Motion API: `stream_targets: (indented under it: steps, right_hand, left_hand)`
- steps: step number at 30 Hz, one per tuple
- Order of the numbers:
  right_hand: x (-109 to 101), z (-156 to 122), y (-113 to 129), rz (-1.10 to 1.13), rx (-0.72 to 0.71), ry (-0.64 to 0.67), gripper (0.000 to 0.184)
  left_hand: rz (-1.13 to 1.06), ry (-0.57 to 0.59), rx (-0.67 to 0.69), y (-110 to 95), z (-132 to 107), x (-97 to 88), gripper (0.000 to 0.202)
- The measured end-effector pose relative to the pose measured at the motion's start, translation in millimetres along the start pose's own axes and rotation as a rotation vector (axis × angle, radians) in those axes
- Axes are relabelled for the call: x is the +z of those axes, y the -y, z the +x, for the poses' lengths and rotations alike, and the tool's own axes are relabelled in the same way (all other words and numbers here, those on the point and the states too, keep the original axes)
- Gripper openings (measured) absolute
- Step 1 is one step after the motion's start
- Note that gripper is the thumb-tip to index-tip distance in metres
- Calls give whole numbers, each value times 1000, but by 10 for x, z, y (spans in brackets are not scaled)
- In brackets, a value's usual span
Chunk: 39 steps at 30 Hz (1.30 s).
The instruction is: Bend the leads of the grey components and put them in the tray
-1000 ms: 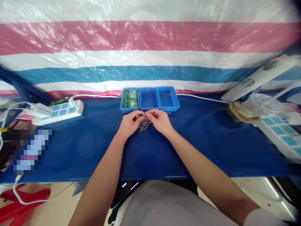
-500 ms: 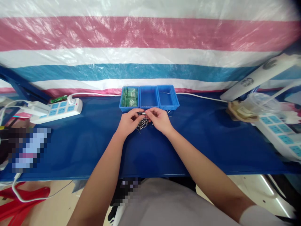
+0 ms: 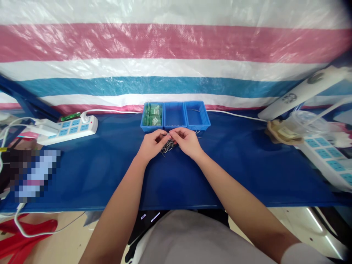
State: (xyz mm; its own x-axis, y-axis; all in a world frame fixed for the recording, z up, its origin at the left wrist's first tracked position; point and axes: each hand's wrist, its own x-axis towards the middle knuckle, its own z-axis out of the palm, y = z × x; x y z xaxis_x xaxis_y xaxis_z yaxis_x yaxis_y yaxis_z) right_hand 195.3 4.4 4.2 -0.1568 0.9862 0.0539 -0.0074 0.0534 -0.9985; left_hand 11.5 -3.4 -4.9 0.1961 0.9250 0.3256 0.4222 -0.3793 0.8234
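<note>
My left hand [image 3: 154,145] and my right hand [image 3: 187,142] meet above a small pile of thin metal pieces [image 3: 168,147] on the blue table. Both hands are closed, thumbs and fingertips pinched together around something small that the fingers mostly hide. Just beyond them three blue bins stand side by side. Clear green packets with pale pieces [image 3: 155,115] fill the left bin [image 3: 152,128]. The middle bin [image 3: 175,114] shows a bare floor, and a thin metal piece [image 3: 194,110] lies in the right bin [image 3: 198,118].
A white power strip [image 3: 68,130] with plugs and a phone [image 3: 38,172] on a cable lie at the left. To the right are a plastic cup [image 3: 306,123], a brown paper holder [image 3: 283,134] and another power strip [image 3: 327,157]. A striped sheet [image 3: 176,40] hangs behind.
The fingertips have drawn closer together, and the small dark piece that showed between them is now mostly covered. The view has shifted slightly.
</note>
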Motion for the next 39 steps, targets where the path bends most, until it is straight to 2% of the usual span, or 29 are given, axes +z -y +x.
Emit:
stream_targets:
  steps: [6, 12, 19, 25, 33, 39]
  right_hand:
    - [-12, 3, 20, -7, 15, -13, 41]
    - [-1, -3, -32, -28, -48, -2, 37]
    - [-1, -1, 21, 46, 16, -28, 41]
    - [-22, 2, 8, -4, 37, -14, 40]
    - [11, -28, -44, -76, -67, -9, 30]
    - [-6, -7, -6, -2, 6, -16, 34]
  left_hand:
    - [-5, -17, 4, 3, 10, 21, 25]
    - [-8, 35, -13, 19, 4, 7, 29]
    - [14, -43, 27, -25, 4, 11, 28]
    - [48, -40, 36, 6, 23, 29, 24]
    - [86, 11, -2, -15, 15, -13, 31]
    - [55, -43, 36, -25, 11, 10, 29]
